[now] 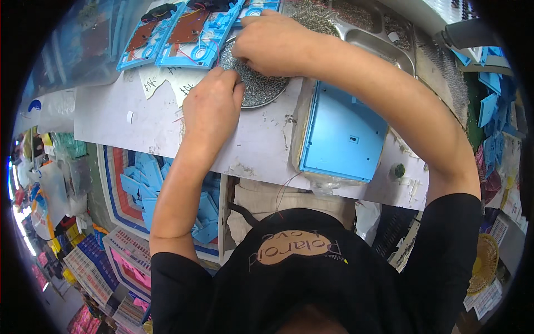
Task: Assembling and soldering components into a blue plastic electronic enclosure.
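My left hand (pixel 213 101) is at the near left rim of a round metal dish (pixel 261 99) full of small silvery screws. Its fingers are curled together beside the corner of a blue plastic housing (pixel 186 53); whatever they pinch is hidden. My right hand (pixel 272 44) reaches over the dish with its fingers bent inward, and I cannot make out anything in them. The housing carries a brown circuit board (pixel 189 26) and thin red wires. A similar blue housing (pixel 136 49) lies to its left, and another is partly covered behind my right hand.
A flat blue panel (pixel 342 133) lies on the white table (pixel 133 100), right of the dish. Metal trays (pixel 378 53) with small parts stand at the back right. Below the table's left edge, a crate (pixel 125 209) holds blue plastic pieces. Clear plastic sheeting (pixel 72 50) hangs at the far left.
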Tool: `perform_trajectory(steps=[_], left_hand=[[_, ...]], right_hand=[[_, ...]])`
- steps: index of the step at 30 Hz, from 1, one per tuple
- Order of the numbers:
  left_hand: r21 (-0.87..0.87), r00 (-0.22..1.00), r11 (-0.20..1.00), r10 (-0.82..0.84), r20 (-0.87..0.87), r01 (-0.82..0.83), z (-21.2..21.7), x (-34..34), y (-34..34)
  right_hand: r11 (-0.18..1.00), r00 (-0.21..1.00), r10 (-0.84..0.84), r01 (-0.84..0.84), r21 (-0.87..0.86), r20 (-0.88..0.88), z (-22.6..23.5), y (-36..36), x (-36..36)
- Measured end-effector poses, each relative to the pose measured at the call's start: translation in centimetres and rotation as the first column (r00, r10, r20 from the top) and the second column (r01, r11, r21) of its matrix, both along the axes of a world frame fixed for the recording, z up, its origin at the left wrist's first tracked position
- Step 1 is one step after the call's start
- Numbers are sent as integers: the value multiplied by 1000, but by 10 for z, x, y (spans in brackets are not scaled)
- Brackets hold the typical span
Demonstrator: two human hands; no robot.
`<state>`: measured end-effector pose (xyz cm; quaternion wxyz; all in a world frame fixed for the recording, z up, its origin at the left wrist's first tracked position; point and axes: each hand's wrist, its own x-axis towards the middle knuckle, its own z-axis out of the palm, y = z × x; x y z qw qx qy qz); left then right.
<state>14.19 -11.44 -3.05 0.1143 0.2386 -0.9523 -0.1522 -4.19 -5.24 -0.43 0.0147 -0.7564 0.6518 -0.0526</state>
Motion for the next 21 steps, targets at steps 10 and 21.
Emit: perform_trajectory(steps=[10, 21], left_hand=[[444, 916, 855, -85, -391, 269, 10, -39, 51], [607, 876, 745, 62, -478, 278, 21, -35, 67]], right_hand=[[908, 849, -196, 346, -237, 490, 49, 117, -37], [721, 648, -389, 657, -222, 655, 43, 249, -24]])
